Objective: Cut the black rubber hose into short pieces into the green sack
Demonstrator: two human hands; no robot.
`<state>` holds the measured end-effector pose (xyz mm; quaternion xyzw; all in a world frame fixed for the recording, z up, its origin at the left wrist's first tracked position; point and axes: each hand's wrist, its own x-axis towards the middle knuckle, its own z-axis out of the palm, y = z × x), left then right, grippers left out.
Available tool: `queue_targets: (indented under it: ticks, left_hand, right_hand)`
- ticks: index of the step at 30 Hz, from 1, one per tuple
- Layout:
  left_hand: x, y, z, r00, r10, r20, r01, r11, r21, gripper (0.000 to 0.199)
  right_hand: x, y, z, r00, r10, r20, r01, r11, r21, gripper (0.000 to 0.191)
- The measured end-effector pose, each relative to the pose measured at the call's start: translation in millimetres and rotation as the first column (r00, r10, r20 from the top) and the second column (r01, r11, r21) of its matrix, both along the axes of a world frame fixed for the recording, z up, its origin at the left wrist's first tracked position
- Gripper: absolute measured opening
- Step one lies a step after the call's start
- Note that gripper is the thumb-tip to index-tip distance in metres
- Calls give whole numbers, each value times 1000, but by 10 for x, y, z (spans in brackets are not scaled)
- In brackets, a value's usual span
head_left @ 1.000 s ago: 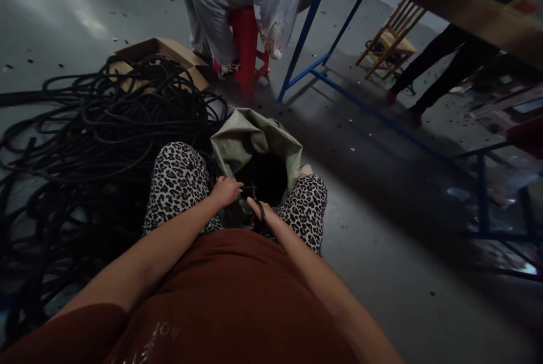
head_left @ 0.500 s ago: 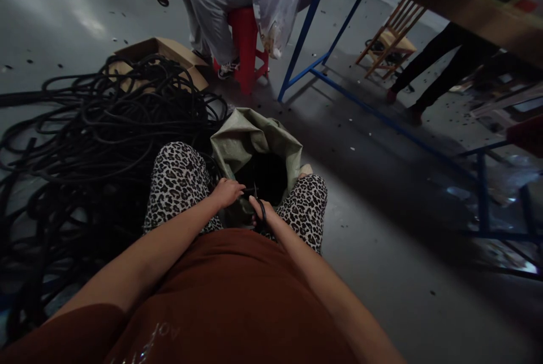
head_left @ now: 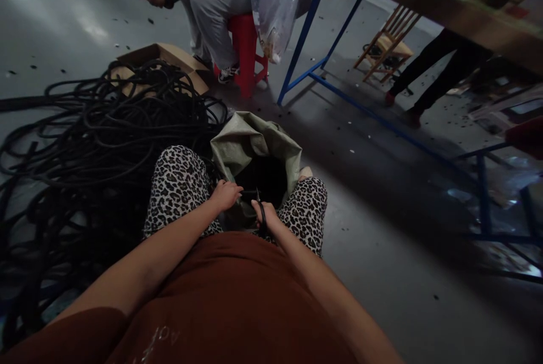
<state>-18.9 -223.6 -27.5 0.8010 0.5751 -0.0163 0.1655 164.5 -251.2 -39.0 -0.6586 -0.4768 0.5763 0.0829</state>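
My left hand (head_left: pixel 227 195) is closed on a black rubber strip (head_left: pixel 249 192), whose end sticks out to the right past my fingers. In my right hand (head_left: pixel 265 214) is a pair of black-handled scissors (head_left: pixel 262 218), its blades pointing up by the strip's end. Whether the blades touch the strip is too small to tell. Both hands are over the near rim of an open greenish woven sack (head_left: pixel 237 136), which stands between my knees. The sack's inside is dark, and its contents cannot be made out.
A big tangle of black rubber strips (head_left: pixel 127 109) covers the floor at left, against a cardboard box (head_left: pixel 197 74). Ahead, a co-worker sits on a red stool (head_left: pixel 243 50) beside a hanging plastic bag (head_left: pixel 278 1). A blue-legged table (head_left: pixel 303 35) and wooden chair (head_left: pixel 388 41) stand right.
More of the strip shows beyond my left fingers. My right hand and the scissors have shifted slightly down. The co-worker's hands have moved a little.
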Motion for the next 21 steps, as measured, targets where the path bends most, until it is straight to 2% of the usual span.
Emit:
queue_targets:
  ticks: [4, 11, 14, 17, 21]
  left_hand:
    - [-18, -2, -37, 1000, -7, -14, 7, 1000, -15, 25]
    - [-65, 6, -65, 996, 19, -84, -21, 1000, -20, 25]
    - [-64, 16, -44, 996, 38, -84, -40, 999, -20, 26]
    - [-59, 29, -9, 994, 73, -76, -76, 997, -28, 27]
    - [-57, 40, 26, 992, 112, -62, -114, 993, -40, 29]
  right_hand:
    - [4, -3, 3, 997, 64, 32, -63, 997, -36, 42]
    - [13, -15, 16, 996, 76, 48, -74, 996, -40, 42]
    - [14, -14, 32, 998, 45, 52, -41, 996, -74, 45]
    - [4, -18, 79, 1000, 15, 12, -13, 991, -131, 50]
    - [-11, -30, 187, 993, 55, -101, -70, 986, -149, 53]
